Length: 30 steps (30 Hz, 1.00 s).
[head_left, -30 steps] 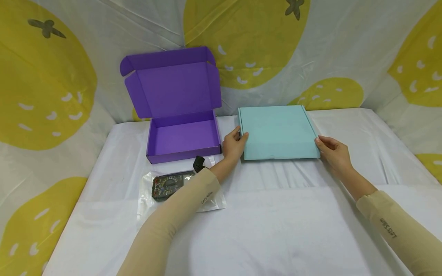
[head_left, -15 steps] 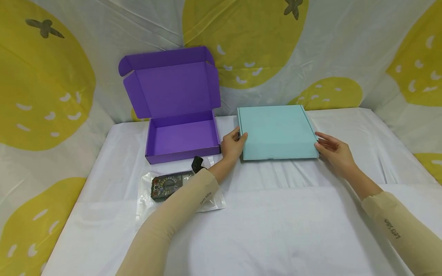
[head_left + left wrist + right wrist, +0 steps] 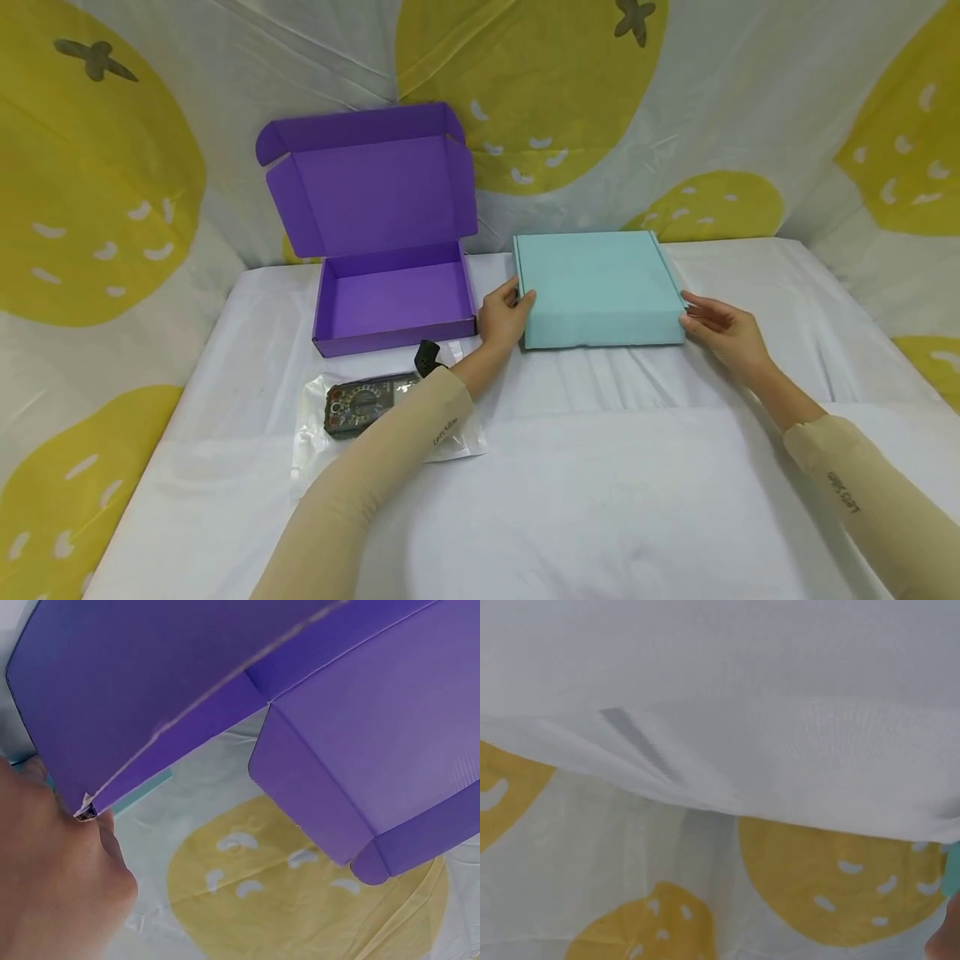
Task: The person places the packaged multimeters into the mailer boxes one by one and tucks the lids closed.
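A flat teal cardboard box (image 3: 600, 271) lies with its lid down at the back of the table, right of centre. My left hand (image 3: 504, 321) holds its left side, thumb at the front edge and fingers along the side wall. At the right side, my right hand (image 3: 731, 335) pinches the box near the front corner. In the left wrist view, the left hand (image 3: 60, 870) is beside a purple box corner, which partly hides the teal box. Only a fingertip of the right hand (image 3: 945, 934) and a bit of teal show in the right wrist view.
A purple cardboard box (image 3: 397, 304) stands with its lid raised just left of my left hand. In front of it lies a black multimeter (image 3: 363, 404) in a clear plastic bag (image 3: 315, 454), partly covered by my left sleeve. Fruit-printed cloth (image 3: 532, 92) hangs behind the white-covered table.
The lid's front edge, jutting out a little at the right before, now sits down flush along the front. My right fingers have shifted slightly at the right edge; my left hand stays in place.
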Each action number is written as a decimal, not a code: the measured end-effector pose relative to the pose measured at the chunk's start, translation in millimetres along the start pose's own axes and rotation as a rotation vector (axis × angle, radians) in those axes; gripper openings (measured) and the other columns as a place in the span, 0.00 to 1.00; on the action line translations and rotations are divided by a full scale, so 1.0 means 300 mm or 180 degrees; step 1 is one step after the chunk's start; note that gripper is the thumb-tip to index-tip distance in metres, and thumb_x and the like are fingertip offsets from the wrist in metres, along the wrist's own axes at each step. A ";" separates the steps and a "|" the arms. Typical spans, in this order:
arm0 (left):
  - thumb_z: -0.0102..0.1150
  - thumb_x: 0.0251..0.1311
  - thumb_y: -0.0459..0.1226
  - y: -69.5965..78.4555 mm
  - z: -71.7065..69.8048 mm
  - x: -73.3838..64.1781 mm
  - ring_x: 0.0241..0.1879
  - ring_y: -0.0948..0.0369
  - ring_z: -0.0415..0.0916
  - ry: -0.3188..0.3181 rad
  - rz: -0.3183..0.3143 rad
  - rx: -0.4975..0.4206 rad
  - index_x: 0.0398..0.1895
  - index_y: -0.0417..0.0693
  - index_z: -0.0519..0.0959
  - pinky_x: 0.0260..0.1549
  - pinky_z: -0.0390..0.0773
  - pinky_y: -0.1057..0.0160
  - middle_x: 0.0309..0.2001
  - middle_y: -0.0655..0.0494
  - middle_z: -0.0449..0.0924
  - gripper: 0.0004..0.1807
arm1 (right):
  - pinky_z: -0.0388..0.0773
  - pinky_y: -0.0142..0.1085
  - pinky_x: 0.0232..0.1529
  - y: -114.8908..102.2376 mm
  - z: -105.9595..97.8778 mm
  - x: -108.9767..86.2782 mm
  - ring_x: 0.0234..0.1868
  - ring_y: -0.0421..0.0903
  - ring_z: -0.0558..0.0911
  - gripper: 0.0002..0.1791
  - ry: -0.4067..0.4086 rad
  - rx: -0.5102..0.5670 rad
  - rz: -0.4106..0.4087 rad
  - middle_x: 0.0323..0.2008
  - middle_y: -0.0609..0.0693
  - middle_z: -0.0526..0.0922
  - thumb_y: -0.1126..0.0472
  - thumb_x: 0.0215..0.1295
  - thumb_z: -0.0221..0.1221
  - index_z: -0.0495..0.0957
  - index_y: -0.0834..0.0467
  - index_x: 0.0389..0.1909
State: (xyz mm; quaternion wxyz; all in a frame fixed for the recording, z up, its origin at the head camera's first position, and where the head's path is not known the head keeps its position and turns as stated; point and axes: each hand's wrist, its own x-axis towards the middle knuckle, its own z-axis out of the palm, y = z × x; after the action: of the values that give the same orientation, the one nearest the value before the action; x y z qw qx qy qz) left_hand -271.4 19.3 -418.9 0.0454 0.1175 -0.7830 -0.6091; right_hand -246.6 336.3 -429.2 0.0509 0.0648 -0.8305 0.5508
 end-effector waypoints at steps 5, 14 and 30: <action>0.61 0.55 0.43 0.000 -0.003 -0.002 0.52 0.60 0.75 -0.0022 -0.0032 0.0007 0.57 0.53 0.73 0.47 0.76 0.66 0.53 0.51 0.76 0.24 | 0.73 0.16 0.34 0.006 0.000 0.002 0.40 0.20 0.77 0.26 -0.0018 -0.0081 -0.0055 0.44 0.24 0.77 0.66 0.59 0.58 0.67 0.69 0.57; 0.61 0.55 0.42 0.000 -0.005 -0.002 0.53 0.61 0.74 -0.0078 -0.0021 -0.0081 0.57 0.51 0.73 0.47 0.75 0.66 0.53 0.50 0.76 0.24 | 0.72 0.15 0.36 -0.014 -0.028 -0.003 0.43 0.18 0.74 0.27 -0.0342 -0.0234 -0.0044 0.52 0.31 0.73 0.64 0.59 0.59 0.66 0.63 0.60; 0.62 0.53 0.36 0.008 -0.015 0.001 0.54 0.56 0.73 -0.0186 0.0067 -0.0441 0.56 0.43 0.73 0.48 0.74 0.67 0.54 0.44 0.74 0.24 | 0.69 0.11 0.33 0.024 0.021 0.005 0.38 0.16 0.74 0.22 0.0456 -0.1077 -0.1311 0.41 0.62 0.80 0.75 0.48 0.64 0.76 0.67 0.48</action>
State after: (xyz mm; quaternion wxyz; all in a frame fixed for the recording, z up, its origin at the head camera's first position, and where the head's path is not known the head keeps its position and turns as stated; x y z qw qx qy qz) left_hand -270.9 15.5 -415.6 0.0369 0.0880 -0.7411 -0.6646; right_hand -249.3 333.1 -438.0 0.2306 0.1838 -0.8743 0.3855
